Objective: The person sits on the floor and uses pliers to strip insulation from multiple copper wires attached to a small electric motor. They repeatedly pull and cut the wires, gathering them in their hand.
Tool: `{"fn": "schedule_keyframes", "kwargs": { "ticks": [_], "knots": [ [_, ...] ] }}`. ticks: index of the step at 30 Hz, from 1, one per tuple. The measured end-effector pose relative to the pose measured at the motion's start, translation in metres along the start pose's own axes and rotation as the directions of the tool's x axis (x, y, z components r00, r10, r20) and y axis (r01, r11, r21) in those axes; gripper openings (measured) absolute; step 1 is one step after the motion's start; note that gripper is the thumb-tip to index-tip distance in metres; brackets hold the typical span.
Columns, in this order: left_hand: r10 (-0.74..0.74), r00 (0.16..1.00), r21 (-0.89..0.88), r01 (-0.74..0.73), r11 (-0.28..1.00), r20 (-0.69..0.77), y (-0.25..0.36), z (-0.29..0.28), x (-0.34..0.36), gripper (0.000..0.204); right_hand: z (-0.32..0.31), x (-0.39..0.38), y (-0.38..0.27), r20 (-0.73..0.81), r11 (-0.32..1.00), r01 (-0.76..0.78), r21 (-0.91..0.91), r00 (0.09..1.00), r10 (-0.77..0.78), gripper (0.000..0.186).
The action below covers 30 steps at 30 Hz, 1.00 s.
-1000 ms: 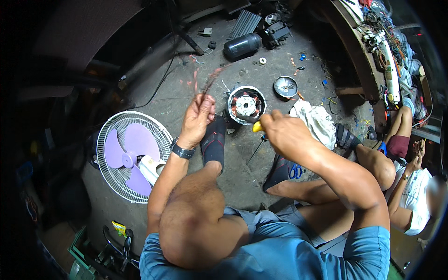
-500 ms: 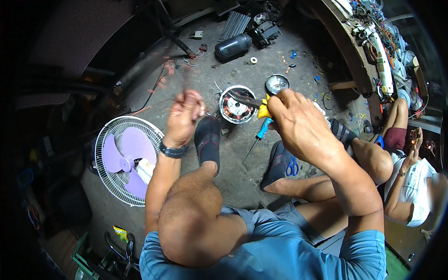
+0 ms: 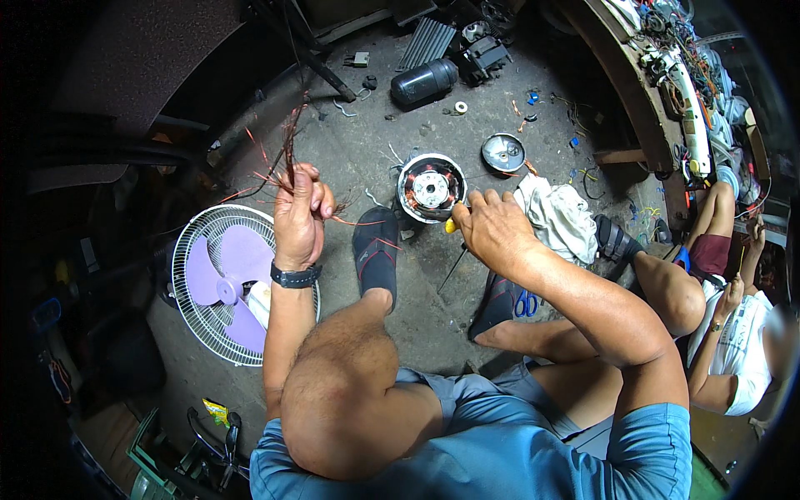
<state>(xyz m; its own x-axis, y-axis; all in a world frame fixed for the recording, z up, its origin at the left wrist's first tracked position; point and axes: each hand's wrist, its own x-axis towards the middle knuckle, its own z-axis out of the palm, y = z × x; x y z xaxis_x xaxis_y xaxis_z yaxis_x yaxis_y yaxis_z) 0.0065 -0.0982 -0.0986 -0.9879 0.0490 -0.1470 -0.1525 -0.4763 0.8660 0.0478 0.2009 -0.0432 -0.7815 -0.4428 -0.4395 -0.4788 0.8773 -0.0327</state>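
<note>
My left hand [image 3: 302, 212] is raised above the floor to the left of my shoe, its fingers closed on a tangle of copper wires [image 3: 289, 158]. Loose ends stick up and out past the fingers. My right hand [image 3: 504, 237] is closed on yellow-handled pliers [image 3: 451, 226], mostly hidden under the fingers. Their dark jaws are at the lower rim of a round fan motor stator [image 3: 432, 190], which has copper windings inside a white ring. Below that hand a screwdriver's thin shaft [image 3: 452, 271] shows; its handle is hidden.
A round metal cover [image 3: 503, 153] and a white cloth [image 3: 558, 218] lie beyond my right hand. At left rests a caged fan with purple blades [image 3: 227, 290]. Blue-handled scissors [image 3: 526, 303] are by my right shoe. Another person [image 3: 733, 333] sits at far right, near a cluttered bench [image 3: 633, 92].
My left hand has moved slightly left and the wires now show clearly. My right hand has come down and left, bringing the pliers to the stator's lower rim. The white cloth is now uncovered.
</note>
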Motion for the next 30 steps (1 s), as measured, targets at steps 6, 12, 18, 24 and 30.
{"fn": "schedule_keyframes", "kwargs": {
  "ticks": [6, 12, 18, 24, 30],
  "knots": [
    [-0.018, 1.000, 0.031, 0.018, 0.999, 0.023, -0.010, -0.008, 0.001, 0.025, -0.007, 0.003, -0.002, -0.033, 0.999, 0.018, -0.041, 0.999, -0.020, 0.028],
    [-0.023, 1.000, 0.056, 0.022, 0.998, 0.014, -0.015, -0.009, -0.002, 0.026, 0.004, 0.002, 0.004, -0.048, 1.000, 0.007, -0.006, 0.999, -0.007, 0.025],
    [-0.053, 0.999, 0.106, 0.053, 0.993, -0.006, -0.015, -0.004, -0.004, 0.028, 0.008, -0.001, 0.006, 0.031, 0.992, -0.033, 0.124, 0.999, 0.029, 0.022],
    [-0.056, 0.998, 0.106, 0.056, 0.993, -0.002, -0.019, -0.006, -0.006, 0.028, -0.003, -0.006, 0.015, -0.109, 0.997, 0.050, -0.060, 0.992, -0.056, 0.019],
    [-0.066, 0.997, 0.110, 0.069, 0.992, -0.026, -0.020, -0.007, -0.009, 0.027, -0.009, 0.007, 0.016, -0.064, 0.995, 0.088, -0.054, 0.994, -0.092, 0.028]
  ]
}}
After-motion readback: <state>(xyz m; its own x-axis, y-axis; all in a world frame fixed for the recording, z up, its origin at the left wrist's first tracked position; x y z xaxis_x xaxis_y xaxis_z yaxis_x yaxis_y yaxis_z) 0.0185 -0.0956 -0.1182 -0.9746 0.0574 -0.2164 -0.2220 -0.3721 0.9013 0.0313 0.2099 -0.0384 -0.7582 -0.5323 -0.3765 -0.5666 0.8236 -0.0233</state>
